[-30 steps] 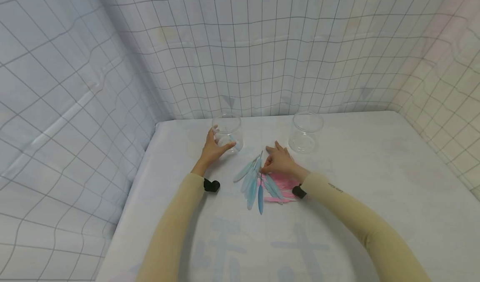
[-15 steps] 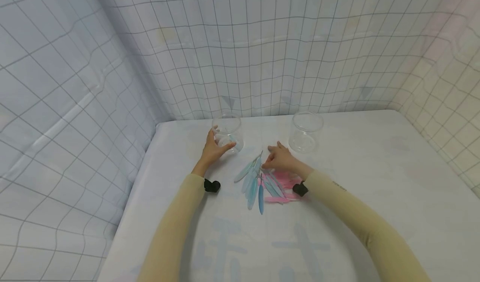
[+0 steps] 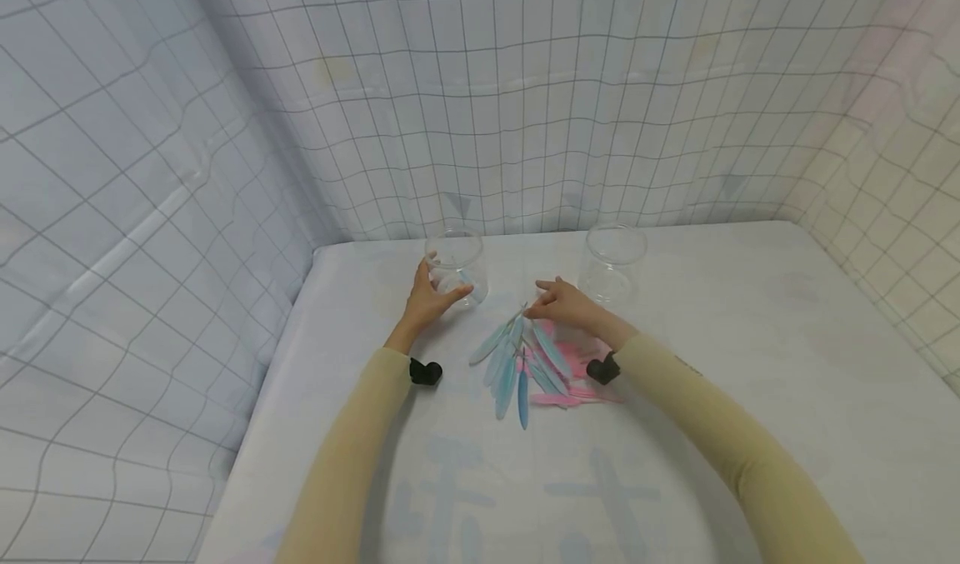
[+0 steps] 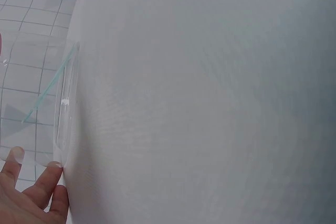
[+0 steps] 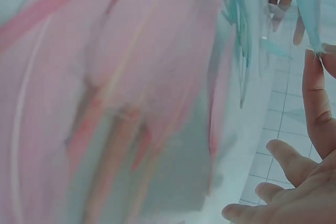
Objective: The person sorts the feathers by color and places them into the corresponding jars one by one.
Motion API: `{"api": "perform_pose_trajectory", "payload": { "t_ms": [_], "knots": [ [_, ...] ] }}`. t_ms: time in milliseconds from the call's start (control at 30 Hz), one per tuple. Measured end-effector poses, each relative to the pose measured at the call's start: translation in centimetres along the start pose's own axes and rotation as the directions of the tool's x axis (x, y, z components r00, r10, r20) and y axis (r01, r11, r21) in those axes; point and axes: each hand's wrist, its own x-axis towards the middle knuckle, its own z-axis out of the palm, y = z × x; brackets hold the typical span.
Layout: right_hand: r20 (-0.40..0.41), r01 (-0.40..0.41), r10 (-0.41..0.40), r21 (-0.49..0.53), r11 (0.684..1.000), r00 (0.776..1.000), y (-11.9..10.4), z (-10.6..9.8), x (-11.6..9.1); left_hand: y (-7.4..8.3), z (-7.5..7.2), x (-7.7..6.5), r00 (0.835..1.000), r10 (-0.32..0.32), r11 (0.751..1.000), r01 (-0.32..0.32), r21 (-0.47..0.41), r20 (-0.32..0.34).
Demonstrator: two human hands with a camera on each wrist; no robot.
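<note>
Right hand [image 3: 564, 307] pinches a feather [image 5: 308, 3] (likely light, safest by its base); left hand [image 3: 429, 304] grips jar [image 3: 462, 266] near bench [image 3: 712, 339]'s far edge.

Head view high, wrist views low

Feather [image 4: 50, 84] inside left jar [image 3: 456, 257], right jar [image 3: 615, 257] apart, loose feathers [image 3: 546, 371] on the table [image 3: 735, 314] before them, curtain [image 3: 495, 114] behind

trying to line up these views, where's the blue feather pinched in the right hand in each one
Head: the pinched feather slants down from the right hand, right of centre.
Left wrist: not in it.
Right wrist: top right, quill at the fingertips.
Shared landmark: the left hand, seen in all three.
</note>
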Motion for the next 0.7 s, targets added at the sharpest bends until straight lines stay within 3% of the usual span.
{"api": "perform_pose_trajectory", "payload": {
  "t_ms": [267,400,700],
  "knots": [
    [-0.044,-0.012,0.015,0.066,0.998,0.999,-1.4,-0.1,0.0,0.0,0.0,0.0,1.0,0.002,1.0,-0.002,-0.005,-0.002],
    [-0.104,0.009,-0.003,0.056,0.998,0.995,-1.4,0.1,0.7,0.1,0.0,0.0,1.0,-0.001,1.0,0.001,-0.008,0.005],
    [-0.253,0.043,-0.024,0.069,0.997,0.967,-3.9,0.0,1.7,0.0,0.1,-0.1,1.0,0.016,1.0,-0.016,-0.001,-0.008]
  ]
}}
